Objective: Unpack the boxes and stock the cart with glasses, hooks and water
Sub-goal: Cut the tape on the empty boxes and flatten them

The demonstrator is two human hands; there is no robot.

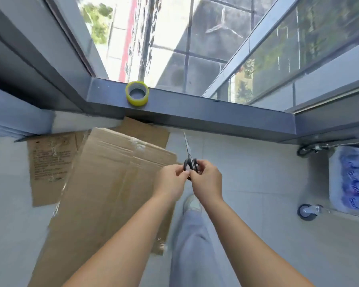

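Tape roll [137, 93] on sill [195, 109]; flattened boxes [104, 183] below, seemingly left of scissors [190, 160].

Two bare hands meet in the middle, holding a pair of scissors [189, 160]. The left hand [170, 181] and the right hand [207, 181] both pinch the black handles, and the shiny blades point up and away toward the window ledge [216, 114]. A roll of yellow tape [137, 93] sits on that ledge. Flat brown cardboard [104, 183] lies on the white floor [247, 172] to the left. On the right is a cart wheel [308, 212], with a blue and white pack [352, 183] just above it. One leg in grey trousers and a pale shoe [192, 204] show below the hands.
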